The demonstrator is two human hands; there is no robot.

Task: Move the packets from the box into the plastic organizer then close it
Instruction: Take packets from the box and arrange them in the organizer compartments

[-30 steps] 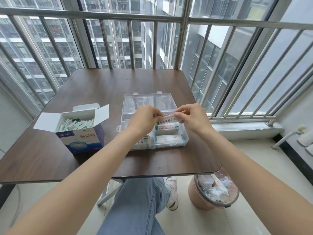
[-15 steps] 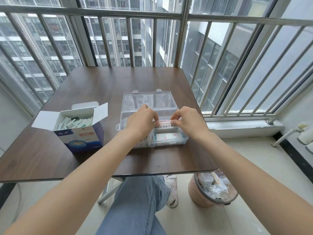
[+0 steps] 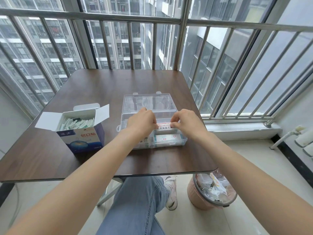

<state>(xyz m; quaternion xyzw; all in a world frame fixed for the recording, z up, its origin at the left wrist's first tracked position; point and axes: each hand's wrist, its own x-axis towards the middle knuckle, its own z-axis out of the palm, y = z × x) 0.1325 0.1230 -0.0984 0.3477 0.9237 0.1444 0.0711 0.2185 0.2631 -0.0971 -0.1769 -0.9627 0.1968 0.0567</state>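
Both hands work over the organizer [image 3: 169, 141], which sits on the tabletop [image 3: 101, 85] with its clear lid [image 3: 149, 101] thrown back flat on the far side, out of the way of loading. The left hand [image 3: 142, 122] and right hand [image 3: 186, 122] each pinch one end of a single packet [image 3: 165, 125], fingers curled and thumbs under, so the strip is held stretched and level between them. Holding it by both ends probably keeps the thin packet flat and square to the compartment walls as it goes down into a middle compartment of the organizer; whether it already touches what lies beneath cannot be told.

Nearer the person than the held packet, another packet [image 3: 166, 138] lies flat in a front compartment, and more printed ones show through the front wall under the left wrist.

The box [image 3: 81, 131] stands left of the organizer, well apart from it, flaps open and upright so the remaining packets are easy to reach. It looks fairly full, so much of the moving is left, and closing the lid is not yet due.

A bin [image 3: 211, 192] stands on the floor below the organizer's corner of the tabletop.
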